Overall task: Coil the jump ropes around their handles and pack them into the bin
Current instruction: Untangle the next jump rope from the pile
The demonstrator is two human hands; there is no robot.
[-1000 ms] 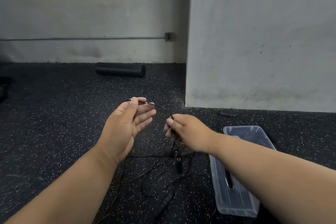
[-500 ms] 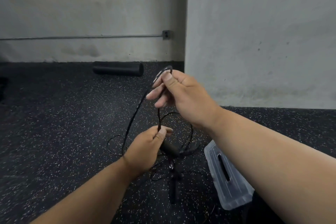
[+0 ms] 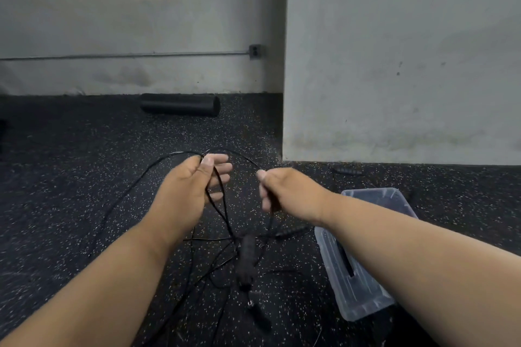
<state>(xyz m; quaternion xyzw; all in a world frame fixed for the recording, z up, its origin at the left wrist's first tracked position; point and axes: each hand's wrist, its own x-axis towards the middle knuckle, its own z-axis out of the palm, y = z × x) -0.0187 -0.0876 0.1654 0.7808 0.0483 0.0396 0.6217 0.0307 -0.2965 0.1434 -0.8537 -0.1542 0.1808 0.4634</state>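
A thin black jump rope cord (image 3: 225,205) was pinched between thumb and fingers of the left hand (image 3: 194,186), the other fingers loosely extended. The cord was gripped by the curled, blurred right hand (image 3: 284,191), and a black foam handle (image 3: 245,259) hung below. Inside the clear plastic bin (image 3: 363,298) on the speckled black floor (image 3: 70,191), something dark was seen. Both forearms were held forward, the hands slightly apart.
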